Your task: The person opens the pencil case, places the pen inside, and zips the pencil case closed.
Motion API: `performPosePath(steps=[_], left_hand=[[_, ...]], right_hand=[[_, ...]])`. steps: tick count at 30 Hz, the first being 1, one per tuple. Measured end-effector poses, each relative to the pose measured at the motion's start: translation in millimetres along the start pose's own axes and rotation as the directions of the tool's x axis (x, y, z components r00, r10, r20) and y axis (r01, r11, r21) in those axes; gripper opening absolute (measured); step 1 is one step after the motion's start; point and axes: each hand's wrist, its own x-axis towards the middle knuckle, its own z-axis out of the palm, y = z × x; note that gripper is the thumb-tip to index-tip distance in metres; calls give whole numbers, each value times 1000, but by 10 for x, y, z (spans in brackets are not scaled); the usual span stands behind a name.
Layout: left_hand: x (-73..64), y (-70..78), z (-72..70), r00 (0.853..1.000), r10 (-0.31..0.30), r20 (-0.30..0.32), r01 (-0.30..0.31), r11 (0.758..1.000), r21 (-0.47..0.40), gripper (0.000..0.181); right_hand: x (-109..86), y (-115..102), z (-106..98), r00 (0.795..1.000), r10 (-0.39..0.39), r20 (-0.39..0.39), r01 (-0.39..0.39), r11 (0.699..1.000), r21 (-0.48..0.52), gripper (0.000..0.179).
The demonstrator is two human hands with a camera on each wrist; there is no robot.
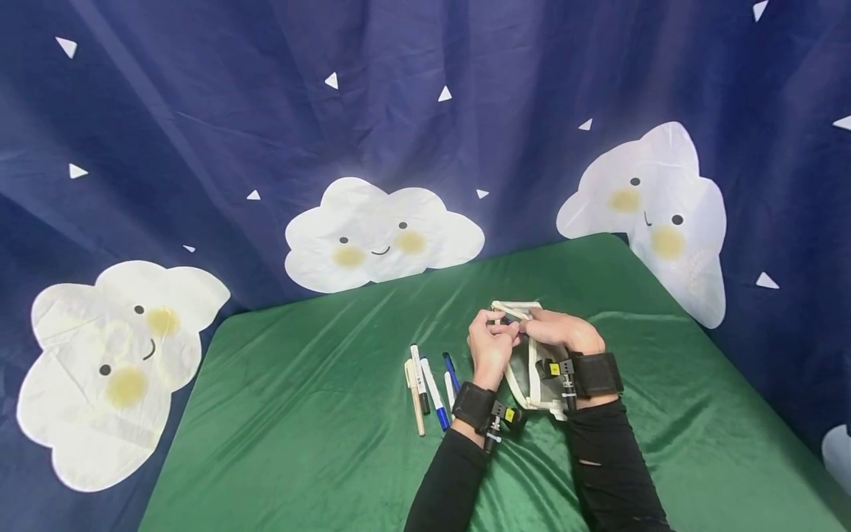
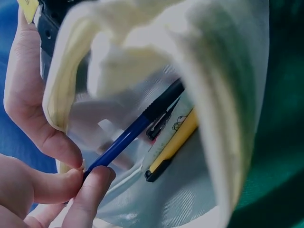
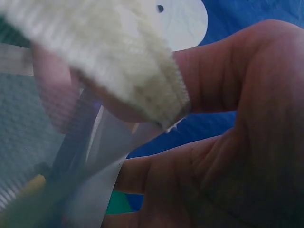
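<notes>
A see-through mesh pouch [image 1: 520,369] with cream trim lies under both hands, its mouth gaping in the left wrist view. Thumb and finger of my left hand [image 1: 490,346] pinch the end of a blue pen [image 2: 124,141], which slants into the pouch. My right hand [image 1: 565,330] grips the pouch's cream edge [image 3: 152,80] near the mouth. Inside the mesh lie a yellow pen [image 2: 176,142] with a black tip and a pale patterned pen [image 2: 164,137]. A dark clip shows beside them, partly hidden by the blue pen.
Left of the pouch, several pens lie on the green cloth [image 1: 299,414]: a beige one [image 1: 415,399], a white one with a blue cap [image 1: 435,393], a black-and-white one [image 1: 420,378] and a dark blue one [image 1: 450,369]. A blue cloud-print curtain [image 1: 399,111] hangs behind.
</notes>
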Motion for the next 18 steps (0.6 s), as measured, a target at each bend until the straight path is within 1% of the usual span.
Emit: performPosePath(steps=[2, 5, 7, 10, 11, 14, 16, 17, 18], left_hand=[[8, 1, 8, 1000, -3, 3, 3, 1000, -7, 22], [24, 6, 26, 1000, -14, 10, 14, 1000, -17, 20], [32, 3, 47, 1000, -24, 15, 25, 999, -35, 18], [34, -20, 89, 999, -46, 16, 46, 998, -42, 16], [28, -29, 104, 998, -54, 15, 55, 998, -43, 15], [-3, -56, 145, 997, -74, -1, 74, 997, 27, 17], [-25, -68, 173, 997, -76, -13, 77, 994, 83, 17], [-35, -70, 186, 997, -74, -12, 75, 991, 107, 17], [-42, -74, 199, 997, -71, -12, 72, 989, 128, 16]], right_hand=[[-8, -2, -1, 1000, -4, -11, 4, 1000, -7, 74], [-15, -10, -12, 999, 3, -43, -5, 999, -49, 76], [-14, -25, -16, 999, 4, -45, -6, 998, -58, 75], [-4, -31, -14, 999, 12, -37, -13, 999, -41, 76], [-6, -30, -10, 999, 12, -31, -12, 1000, -23, 73], [-38, -12, 8, 999, 2, -38, -1, 1000, 24, 66], [-75, 14, 21, 997, -18, -75, 22, 998, 54, 58], [-95, 30, 26, 995, -35, -92, 43, 995, 86, 55], [-104, 39, 29, 993, -55, -102, 65, 993, 95, 54]])
